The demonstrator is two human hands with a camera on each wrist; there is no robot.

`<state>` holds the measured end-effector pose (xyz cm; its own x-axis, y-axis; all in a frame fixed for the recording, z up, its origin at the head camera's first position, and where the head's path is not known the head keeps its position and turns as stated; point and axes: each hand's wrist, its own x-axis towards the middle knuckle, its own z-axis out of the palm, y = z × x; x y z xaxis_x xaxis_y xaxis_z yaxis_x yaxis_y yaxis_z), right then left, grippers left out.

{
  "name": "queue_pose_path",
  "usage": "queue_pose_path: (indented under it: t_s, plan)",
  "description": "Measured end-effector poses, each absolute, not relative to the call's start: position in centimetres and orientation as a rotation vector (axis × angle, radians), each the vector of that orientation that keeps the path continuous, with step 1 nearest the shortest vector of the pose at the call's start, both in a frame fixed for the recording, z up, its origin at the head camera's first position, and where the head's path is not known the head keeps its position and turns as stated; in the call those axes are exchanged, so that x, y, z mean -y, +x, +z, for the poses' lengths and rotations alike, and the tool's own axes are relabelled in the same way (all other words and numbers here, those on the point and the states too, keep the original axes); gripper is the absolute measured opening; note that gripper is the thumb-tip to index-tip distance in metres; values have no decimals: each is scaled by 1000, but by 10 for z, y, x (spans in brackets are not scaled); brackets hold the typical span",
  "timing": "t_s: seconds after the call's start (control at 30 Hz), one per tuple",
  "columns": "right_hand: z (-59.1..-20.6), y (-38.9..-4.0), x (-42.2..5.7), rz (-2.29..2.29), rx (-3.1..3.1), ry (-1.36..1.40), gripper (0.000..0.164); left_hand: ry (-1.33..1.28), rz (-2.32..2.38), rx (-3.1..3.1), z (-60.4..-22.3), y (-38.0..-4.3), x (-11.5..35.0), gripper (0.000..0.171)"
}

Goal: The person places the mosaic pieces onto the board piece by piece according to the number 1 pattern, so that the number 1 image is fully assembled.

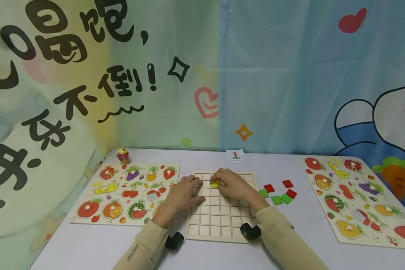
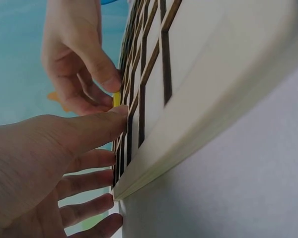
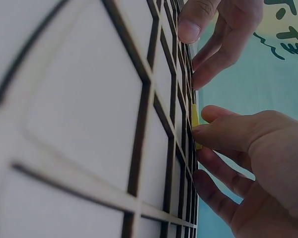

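Beyond the white table (image 1: 318,225) I see printed cloth (image 1: 273,93) hung like a wall, pale green and yellow at left with black lettering (image 1: 70,94), then blue with a red heart (image 1: 352,21) and cartoon carrot (image 1: 393,180). The light is soft.

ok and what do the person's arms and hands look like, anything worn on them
The left sleeve and right sleeve are long and beige; the left one carries small dark lettering. The left hand and right hand wear no gloves. A rounded black piece shows by the left sleeve, another by the right; how they attach is unclear.
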<state>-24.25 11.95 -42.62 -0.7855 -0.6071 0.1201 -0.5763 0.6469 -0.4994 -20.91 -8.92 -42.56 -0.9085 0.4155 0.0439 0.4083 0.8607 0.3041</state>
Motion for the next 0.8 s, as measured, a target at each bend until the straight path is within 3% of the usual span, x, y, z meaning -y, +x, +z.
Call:
queue_pose_path:
  t_s: [0.8]
  plan:
    - [-426,-238,-118,-867,-2799,-984,24,684,474,-3023,-429,-210,91,50]
